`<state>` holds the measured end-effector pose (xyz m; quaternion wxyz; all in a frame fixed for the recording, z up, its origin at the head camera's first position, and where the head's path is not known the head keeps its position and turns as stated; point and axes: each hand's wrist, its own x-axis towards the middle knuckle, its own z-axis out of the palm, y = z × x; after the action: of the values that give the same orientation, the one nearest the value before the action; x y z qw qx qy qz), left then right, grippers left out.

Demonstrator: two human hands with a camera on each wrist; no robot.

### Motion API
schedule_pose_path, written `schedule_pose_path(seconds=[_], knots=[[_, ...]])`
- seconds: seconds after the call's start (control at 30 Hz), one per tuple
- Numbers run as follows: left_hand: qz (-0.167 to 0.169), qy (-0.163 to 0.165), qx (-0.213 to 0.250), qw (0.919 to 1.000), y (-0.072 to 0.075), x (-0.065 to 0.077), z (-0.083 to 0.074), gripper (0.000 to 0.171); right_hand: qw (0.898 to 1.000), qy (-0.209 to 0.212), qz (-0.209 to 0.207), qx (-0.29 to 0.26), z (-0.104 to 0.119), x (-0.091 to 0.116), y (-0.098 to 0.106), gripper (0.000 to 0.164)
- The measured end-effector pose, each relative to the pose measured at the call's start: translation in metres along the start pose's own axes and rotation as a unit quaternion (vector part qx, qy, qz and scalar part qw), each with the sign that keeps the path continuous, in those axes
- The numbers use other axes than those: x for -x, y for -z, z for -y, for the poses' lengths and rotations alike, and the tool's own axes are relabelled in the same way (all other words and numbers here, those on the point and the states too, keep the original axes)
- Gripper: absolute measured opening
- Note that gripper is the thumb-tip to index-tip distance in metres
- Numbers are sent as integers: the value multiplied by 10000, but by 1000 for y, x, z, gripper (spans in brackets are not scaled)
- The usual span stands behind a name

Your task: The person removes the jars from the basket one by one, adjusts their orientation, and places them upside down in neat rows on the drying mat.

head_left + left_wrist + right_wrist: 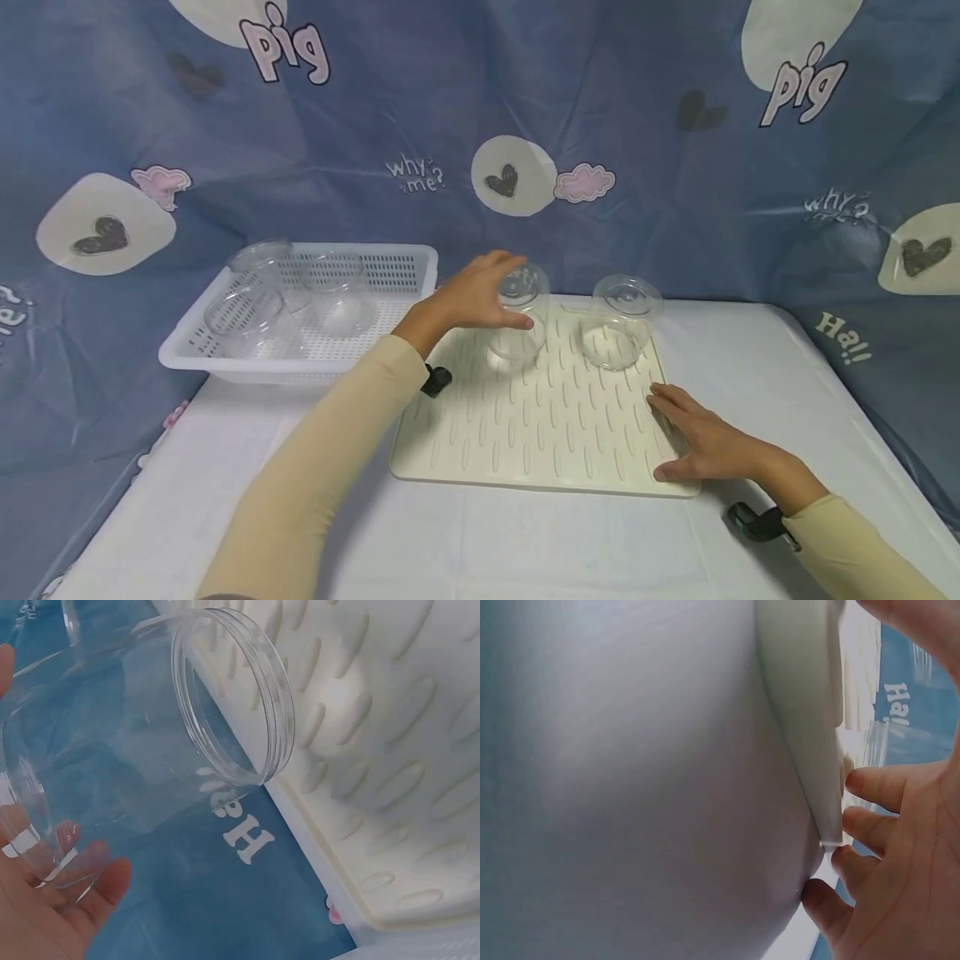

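My left hand [480, 292] grips a clear plastic jar [536, 325] around its upturned base, thumb on one side and fingers on the other. In the left wrist view, the threaded rim of this jar [232, 697] faces the cream ridged mat [405, 750], mouth down. To its right, a second clear jar [615, 337] stands upside down near the mat's back right corner. My right hand [705, 437] rests at the right edge of the mat [525, 450], fingers spread and touching that edge. In the right wrist view, the fingertips [866, 780] lie along the mat's side.
A white perforated basket [300, 367] stands at the back left with clear jars [251, 325] inside. White cloth [570, 542] covers the table. Behind it hangs a blue printed curtain [420, 100].
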<state>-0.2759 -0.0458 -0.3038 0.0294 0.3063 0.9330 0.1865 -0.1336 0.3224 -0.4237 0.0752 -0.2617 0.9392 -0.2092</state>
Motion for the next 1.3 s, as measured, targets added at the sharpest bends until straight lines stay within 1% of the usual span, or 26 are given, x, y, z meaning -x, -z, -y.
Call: schedule_pose_path(seconds=[0.17, 0.33, 0.43, 0.57, 0.73, 0.87, 0.93, 1.1, 1.3], knots=[[14, 102, 42, 9999, -6, -11, 3, 98, 10000, 38, -27, 71, 0, 0, 0, 108], [-120, 209, 288, 9993, -16, -22, 3, 98, 10000, 19, -15, -51, 0, -1, 2, 108], [-192, 236, 392, 9988, -23, -27, 1, 100, 10000, -2, -8, -91, 0, -1, 3, 107], [-219, 156, 403, 9988, -33, -33, -1, 101, 10000, -15, 9, -84, 1, -1, 3, 107], [-251, 119, 472, 9985, -41, -37, -3, 101, 9999, -9, 10, -107, 0, -1, 2, 107], [-172, 99, 645, 9977, -46, -39, -5, 100, 9999, -32, 12, -117, -1, 0, 2, 107], [-131, 141, 734, 9971, -48, -39, -5, 100, 9999, -13, 11, -113, -2, 0, 0, 107], [-82, 284, 763, 9966, -51, -38, -7, 99, 9999, 76, -19, -66, -2, 0, -2, 108], [-79, 365, 762, 9964, -51, -38, -7, 96, 9999, 21, -26, -128, -1, 0, -1, 108]])
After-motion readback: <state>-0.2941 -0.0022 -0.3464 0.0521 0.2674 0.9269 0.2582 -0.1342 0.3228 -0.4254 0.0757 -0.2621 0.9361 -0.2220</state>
